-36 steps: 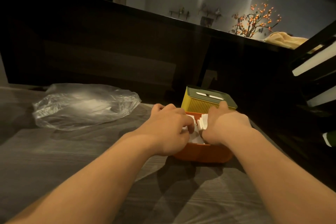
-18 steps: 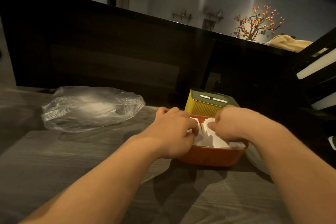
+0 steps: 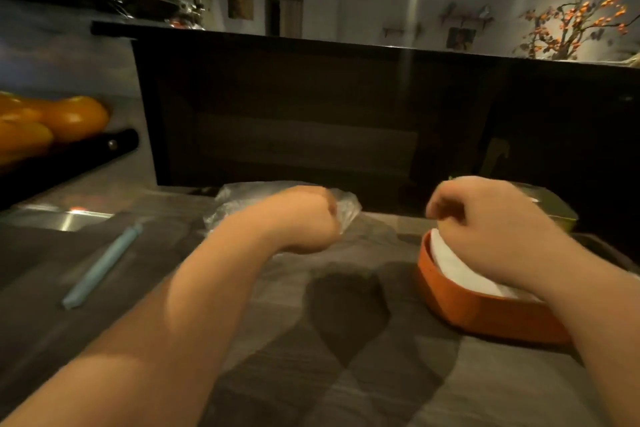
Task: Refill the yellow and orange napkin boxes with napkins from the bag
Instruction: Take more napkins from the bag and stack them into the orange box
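— Since the orange box (image 3: 485, 317) stands open on the table (image 3: 346, 374) with white napkins (image 3: 453, 267) up to its rim, would you call that one refilled?

— Close to it, I'd judge. The stack fills it, and it has no lid on. The right hand (image 3: 488, 222) hangs just over the napkins, fingers curled under, and I see nothing held in them.

— And the left hand (image 3: 301, 218)?

— Off to the side, well apart from the box, balled into a fist right in front of the plastic bag (image 3: 348, 208). It's blurred; whether it pinches the film or only sits against it, I can't tell.

— So another handful may be wanted?

— Possibly, or the bag is just being tidied. I can't see what remains inside it.

— What about the yellow box (image 3: 554, 213)?

— Just behind the orange one, mostly hidden by the right hand. Only a corner shows, with its top seemingly on. Whether it's full I can't say.

— Left to do, then?

— Closing the orange box, I'd guess, and perhaps the yellow one.
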Demonstrator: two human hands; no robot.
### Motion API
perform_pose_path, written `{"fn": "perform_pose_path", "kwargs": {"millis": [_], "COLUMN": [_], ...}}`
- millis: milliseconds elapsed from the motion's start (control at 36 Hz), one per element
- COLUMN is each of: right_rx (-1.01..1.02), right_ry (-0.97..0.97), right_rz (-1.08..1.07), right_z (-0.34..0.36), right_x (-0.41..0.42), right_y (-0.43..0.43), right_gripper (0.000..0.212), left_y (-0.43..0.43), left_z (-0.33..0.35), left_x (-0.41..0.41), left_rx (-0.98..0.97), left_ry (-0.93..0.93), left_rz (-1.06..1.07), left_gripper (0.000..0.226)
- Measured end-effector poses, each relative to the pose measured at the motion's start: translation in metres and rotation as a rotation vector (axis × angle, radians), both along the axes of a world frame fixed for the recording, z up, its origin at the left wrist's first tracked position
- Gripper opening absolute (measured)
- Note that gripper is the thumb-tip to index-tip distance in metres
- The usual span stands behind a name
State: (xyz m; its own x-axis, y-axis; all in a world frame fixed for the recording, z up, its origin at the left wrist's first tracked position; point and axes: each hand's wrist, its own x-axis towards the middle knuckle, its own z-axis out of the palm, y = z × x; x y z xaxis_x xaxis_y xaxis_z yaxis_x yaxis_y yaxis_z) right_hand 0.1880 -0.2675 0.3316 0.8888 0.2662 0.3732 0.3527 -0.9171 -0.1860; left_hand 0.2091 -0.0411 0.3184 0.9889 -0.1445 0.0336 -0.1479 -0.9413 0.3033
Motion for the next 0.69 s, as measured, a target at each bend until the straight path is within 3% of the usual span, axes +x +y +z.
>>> {"fn": "perform_pose_path", "kwargs": {"millis": [83,194,278,500,556,639,695], "right_rx": [0.159,0.298,0.348,0.162,0.124,0.002,0.005], "right_ry": [0.107,0.300,0.330,0.340,0.335,0.226,0.217], "right_rz": [0.192,0.255,0.244,0.103,0.093,0.136,0.150], "right_z": [-0.014,-0.051,-0.070,-0.077,-0.079,-0.087,-0.088], "right_x": [0.003,0.030,0.051,0.078,0.071,0.056,0.052], "right_y": [0.055,0.115,0.138,0.144,0.136,0.124,0.119], "right_gripper": [0.029,0.032,0.036,0.044,0.044,0.060,0.066], "left_y": [0.036,0.064,0.069,0.084,0.084,0.083,0.081], "left_z": [-0.006,-0.035,-0.052,-0.063,-0.061,-0.058,-0.054], "left_x": [0.004,0.015,0.026,0.036,0.034,0.027,0.021], "left_rx": [0.078,-0.048,-0.041,-0.019,-0.012,0.083,0.103], "left_ry": [0.042,-0.213,-0.286,-0.307,-0.272,-0.166,-0.070], "left_rz": [0.119,0.155,0.083,0.120,0.119,0.057,0.002], "left_gripper": [0.027,0.034,0.037,0.042,0.052,0.071,0.072]}}
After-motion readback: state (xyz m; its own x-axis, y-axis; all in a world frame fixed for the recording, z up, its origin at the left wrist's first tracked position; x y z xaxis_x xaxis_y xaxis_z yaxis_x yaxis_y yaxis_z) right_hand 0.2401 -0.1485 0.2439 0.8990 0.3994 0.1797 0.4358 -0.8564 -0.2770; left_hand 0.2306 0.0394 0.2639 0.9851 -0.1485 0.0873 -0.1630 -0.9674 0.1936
